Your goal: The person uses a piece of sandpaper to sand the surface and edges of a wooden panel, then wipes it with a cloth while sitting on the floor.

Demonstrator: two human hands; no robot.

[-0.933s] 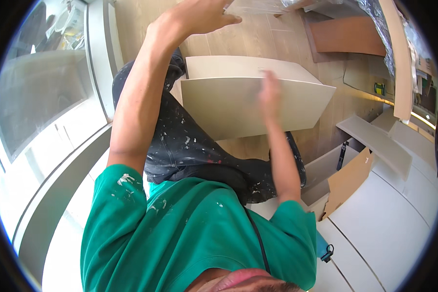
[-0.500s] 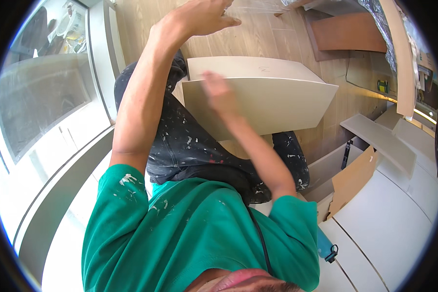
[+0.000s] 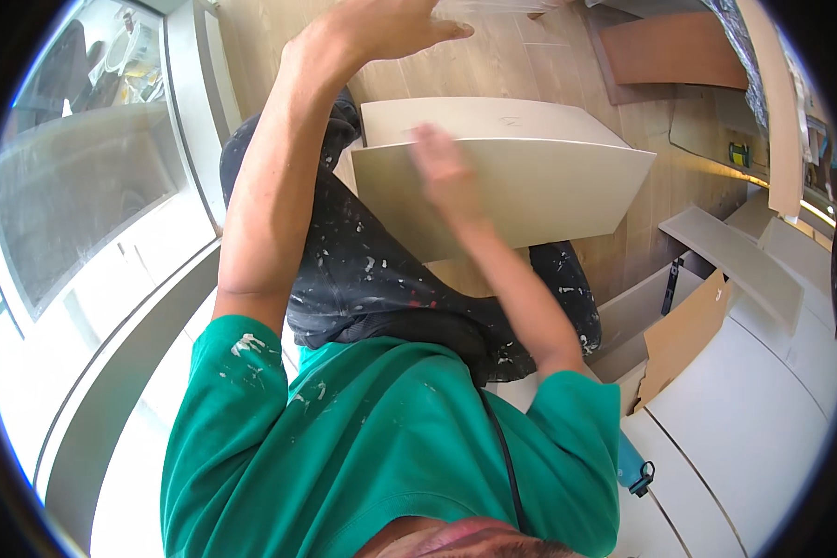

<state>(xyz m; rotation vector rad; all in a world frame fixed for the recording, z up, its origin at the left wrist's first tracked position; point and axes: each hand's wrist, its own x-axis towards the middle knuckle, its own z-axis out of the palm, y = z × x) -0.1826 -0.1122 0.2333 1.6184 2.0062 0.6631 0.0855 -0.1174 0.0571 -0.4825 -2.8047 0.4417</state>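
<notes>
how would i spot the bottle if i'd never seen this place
Find the green shirt filling the lower middle, then go to its right sleeve. The bottle peeks out just past that sleeve, against a white surface. It's blue, with a dark looped cap, unlike the brown cardboard above it in the picture.

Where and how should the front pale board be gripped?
Probably the right end edge, from the person's right: there the pale board juts past the surface behind it, beside wooden floor, while its left end is near the dark trouser leg.
</notes>
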